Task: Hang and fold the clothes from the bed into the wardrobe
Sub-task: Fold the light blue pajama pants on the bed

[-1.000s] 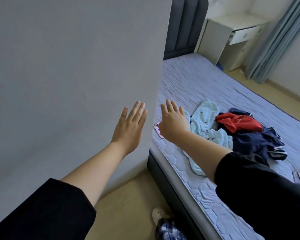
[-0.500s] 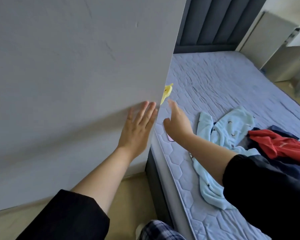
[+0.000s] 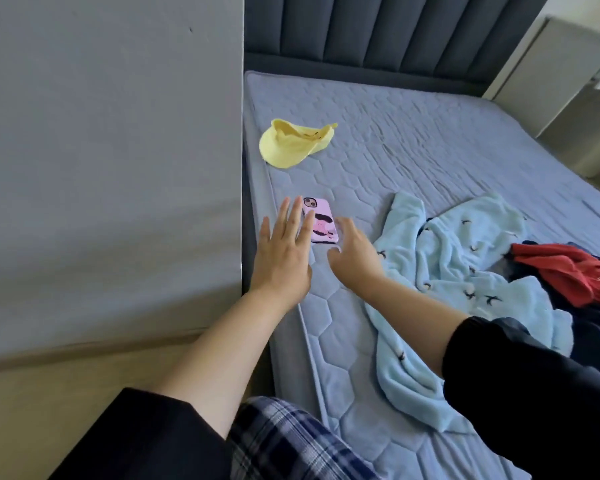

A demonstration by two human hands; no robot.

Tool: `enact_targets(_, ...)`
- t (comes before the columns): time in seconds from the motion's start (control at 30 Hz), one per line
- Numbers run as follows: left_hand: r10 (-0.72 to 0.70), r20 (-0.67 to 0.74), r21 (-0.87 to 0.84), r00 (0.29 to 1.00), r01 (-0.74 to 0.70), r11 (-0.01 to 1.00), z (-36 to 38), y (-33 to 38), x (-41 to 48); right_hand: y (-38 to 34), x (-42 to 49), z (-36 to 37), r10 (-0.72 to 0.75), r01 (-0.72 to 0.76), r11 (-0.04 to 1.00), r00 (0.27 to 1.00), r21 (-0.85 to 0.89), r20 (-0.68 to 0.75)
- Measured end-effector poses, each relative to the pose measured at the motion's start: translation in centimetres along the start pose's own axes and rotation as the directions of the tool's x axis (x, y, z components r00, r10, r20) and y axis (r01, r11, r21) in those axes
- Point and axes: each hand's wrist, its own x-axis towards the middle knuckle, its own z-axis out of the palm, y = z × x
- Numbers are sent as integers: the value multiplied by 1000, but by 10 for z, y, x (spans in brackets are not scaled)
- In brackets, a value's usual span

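So, quick update; half a second back the left hand (image 3: 281,261) was flat against the grey panel (image 3: 108,168) on the left of the frame; by this point it had come off it and sat lower centre, over the edge of the bed (image 3: 430,150). Its grip was wide open, fingers straight, holding nothing; the fingertips overlapped the left edge of the pink phone (image 3: 321,223) in the picture, but I couldn't tell if they actually touched it. The right hand (image 3: 355,261) had dropped in just right of the phone, grip loosely open, also holding nothing.

The view had swung too; the yellow cap (image 3: 297,143), only a sliver behind the panel edge before, lay fully in sight upper centre.

The clothes themselves hadn't been picked up; the light blue garment (image 3: 447,271) was spread centre right, just beside the right forearm; the red garment (image 3: 568,271) and the dark clothes (image 3: 596,327) were heaped at the right edge.

My read: 2 empty hands heading for the phone meant clearing it out of the way first; hanging and folding hadn't started, so basically 0 progress yet.
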Motion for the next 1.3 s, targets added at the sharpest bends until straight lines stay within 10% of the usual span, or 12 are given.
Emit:
enact_targets(0.27, -291, 421, -203, 859, 402, 893, 110, 116, -52, 156, -58, -20, 257, -118, 914, 908, -387, 330)
enact_targets(0.4, 22, 570, -414, 821, 264, 872, 133, 138, -74, 209, -93, -9, 359, -34, 858, 753, -513, 551)
enact_targets(0.57, -15, 609, -503, 793, 401, 765, 135, 123, -83, 216, -87, 1, 220, -12, 914, 855, -406, 469)
enact_targets(0.73, -256, 517, -743, 817, 577, 340, 123, 118, -74, 182, -64, -36, 209, -224, 974, 939, 23, 274)
enact_targets(0.9, -377, 637, -766, 673, 495, -410, 91, 106, -74, 79, -48, -91, -39, -82, 891, 966, 447, 255)
enact_targets(1.07, -371, 648, -664, 665, 254, -703, 73, 82, -82, 33, -31, -124, -168, -154, 340, 961, 928, 221)
enact_targets(1.2, -320, 685, -667, 655, 387, -637, 68, 84, -86, 87, -10, -98, 202, -208, 820, 977, 533, 72)
enact_targets(1.3, -283, 712, -686, 643, 550, -477, 73, 93, -88, 159, -24, -75, 174, -198, 978, 943, 58, 285)
